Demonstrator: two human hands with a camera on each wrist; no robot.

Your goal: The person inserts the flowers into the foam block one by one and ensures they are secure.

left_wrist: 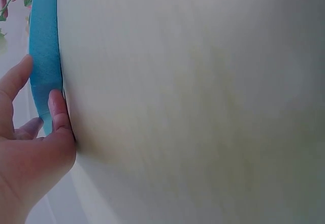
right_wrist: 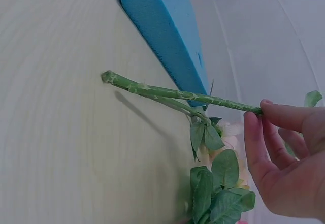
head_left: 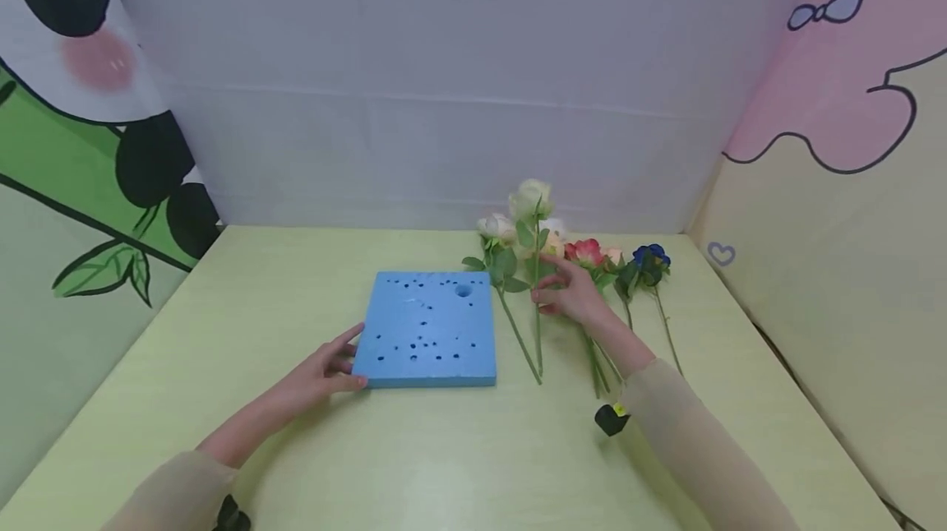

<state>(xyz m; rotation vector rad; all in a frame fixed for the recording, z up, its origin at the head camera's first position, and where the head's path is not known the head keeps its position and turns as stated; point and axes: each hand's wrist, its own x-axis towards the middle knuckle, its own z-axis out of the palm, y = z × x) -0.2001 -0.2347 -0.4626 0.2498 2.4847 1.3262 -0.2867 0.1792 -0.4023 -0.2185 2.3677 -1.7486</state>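
My left hand (head_left: 325,371) holds the left front corner of a blue foam block (head_left: 444,325) dotted with holes. The left wrist view shows its fingers around the block's side (left_wrist: 44,46), low against the table. To the right of the block, my right hand (head_left: 565,293) pinches the stem of an artificial white rose (head_left: 530,200) between thumb and fingertips. The rose is upright, bloom at the top. In the right wrist view the stem's cut end (right_wrist: 107,76) points away from the pinching hand (right_wrist: 289,153).
Several artificial flowers lie right of the block: another white rose (head_left: 497,227), a red flower (head_left: 586,251) and a blue flower (head_left: 652,258). Their stems reach toward the front of the pale table (head_left: 296,301). A white backdrop (head_left: 459,103) stands behind, with printed walls either side.
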